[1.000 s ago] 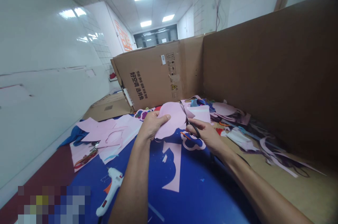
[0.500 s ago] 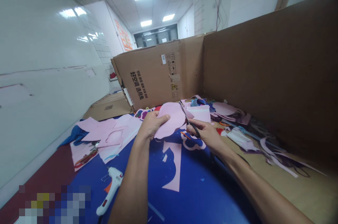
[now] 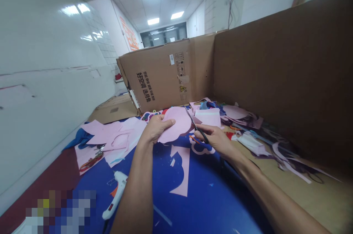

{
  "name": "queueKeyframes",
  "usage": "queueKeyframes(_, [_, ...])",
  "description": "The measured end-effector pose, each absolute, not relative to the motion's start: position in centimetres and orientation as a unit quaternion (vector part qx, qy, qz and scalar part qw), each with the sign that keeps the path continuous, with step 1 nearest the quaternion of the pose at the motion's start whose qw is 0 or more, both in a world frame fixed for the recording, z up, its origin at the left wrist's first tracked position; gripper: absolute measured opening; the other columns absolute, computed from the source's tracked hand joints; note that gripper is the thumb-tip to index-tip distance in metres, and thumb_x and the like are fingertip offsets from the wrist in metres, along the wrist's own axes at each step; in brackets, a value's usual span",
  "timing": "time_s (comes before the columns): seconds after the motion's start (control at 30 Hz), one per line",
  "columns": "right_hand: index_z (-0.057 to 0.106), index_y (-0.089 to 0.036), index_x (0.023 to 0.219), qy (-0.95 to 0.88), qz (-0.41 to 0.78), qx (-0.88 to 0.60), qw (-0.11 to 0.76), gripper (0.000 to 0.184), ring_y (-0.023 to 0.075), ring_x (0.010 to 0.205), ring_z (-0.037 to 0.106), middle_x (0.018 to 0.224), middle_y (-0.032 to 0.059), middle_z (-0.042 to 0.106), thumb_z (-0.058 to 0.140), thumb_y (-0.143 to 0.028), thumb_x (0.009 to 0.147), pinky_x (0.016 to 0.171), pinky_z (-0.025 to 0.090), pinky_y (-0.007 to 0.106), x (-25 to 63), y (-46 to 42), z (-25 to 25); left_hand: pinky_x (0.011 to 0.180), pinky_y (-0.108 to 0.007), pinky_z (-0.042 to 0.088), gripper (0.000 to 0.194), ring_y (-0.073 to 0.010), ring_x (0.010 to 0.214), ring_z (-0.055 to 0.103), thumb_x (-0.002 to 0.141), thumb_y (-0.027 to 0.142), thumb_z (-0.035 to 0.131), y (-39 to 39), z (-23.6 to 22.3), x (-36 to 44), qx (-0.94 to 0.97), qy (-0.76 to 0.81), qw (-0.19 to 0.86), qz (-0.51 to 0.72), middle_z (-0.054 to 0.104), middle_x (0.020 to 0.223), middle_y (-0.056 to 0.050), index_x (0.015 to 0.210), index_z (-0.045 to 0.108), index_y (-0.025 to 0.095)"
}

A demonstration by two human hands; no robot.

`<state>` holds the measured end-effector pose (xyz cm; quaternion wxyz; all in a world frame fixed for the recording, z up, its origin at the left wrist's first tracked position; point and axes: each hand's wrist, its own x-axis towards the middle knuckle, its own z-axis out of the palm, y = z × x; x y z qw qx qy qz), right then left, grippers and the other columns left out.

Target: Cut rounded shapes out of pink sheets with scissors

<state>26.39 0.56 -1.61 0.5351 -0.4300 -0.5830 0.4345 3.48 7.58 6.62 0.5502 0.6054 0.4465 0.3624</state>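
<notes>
My left hand (image 3: 159, 128) pinches a pink sheet (image 3: 178, 125) with a wavy, rounded outline, thumb on top and fingers underneath. Whether the sheet is felt, foam or paper I cannot tell. In my right hand (image 3: 214, 137) is a pair of dark-handled scissors (image 3: 196, 126), its blades along the sheet's right edge. A narrow pink strip hangs at that edge beside the blades. Below the hands lies a curved pink offcut (image 3: 182, 171), and a pink cloud-shaped outline (image 3: 202, 147) is under my right hand.
A white glue gun (image 3: 116, 195) lies left of my left forearm. Pink sheets (image 3: 110, 134) cover the table's left side. Scraps and strips (image 3: 253, 144) are piled at the right. Cardboard walls (image 3: 165, 75) stand at the back and right of the blue tabletop (image 3: 198, 197).
The pink sheet has turned slightly and moved a little left with my left hand. The scissors stay at its right edge, their blades looking a little wider apart.
</notes>
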Motion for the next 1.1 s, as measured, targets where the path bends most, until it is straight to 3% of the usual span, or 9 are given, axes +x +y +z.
queueKeyframes(0.37, [0.079,-0.019,0.128,-0.613,0.408,-0.449,0.506,0.059,0.0225,0.086,0.063,0.099,0.0059,0.077,0.078,-0.057,0.084,0.073,0.048,0.032,26.4,0.3,-1.3,0.046,-0.025,0.046,0.019,-0.0152,0.048,0.062,0.072,0.029,0.082,8.1,6.4,2.3,0.622,0.464,0.538,0.329,0.071,0.064,-0.005,0.079,0.073,0.014])
queueKeyframes(0.63, [0.077,-0.016,0.131,-0.569,0.457,-0.436,0.527,0.069,0.0229,0.085,0.067,0.099,0.0073,0.078,0.083,-0.058,0.078,0.076,0.052,0.032,26.2,0.6,-2.0,0.045,-0.025,0.044,0.021,-0.0164,0.049,0.063,0.071,0.032,0.083,8.1,6.3,2.6,0.631,0.465,0.533,0.318,0.071,0.064,-0.007,0.076,0.073,0.015])
queueKeyframes(1.1, [0.079,-0.023,0.128,-0.575,0.426,-0.462,0.523,0.058,0.0277,0.095,0.073,0.111,0.0071,0.081,0.082,-0.057,0.081,0.083,0.056,0.036,26.7,0.6,-2.3,0.044,-0.025,0.044,0.016,-0.0161,0.049,0.063,0.072,0.027,0.082,7.8,6.3,2.9,0.629,0.471,0.524,0.33,0.071,0.063,-0.005,0.073,0.071,0.016])
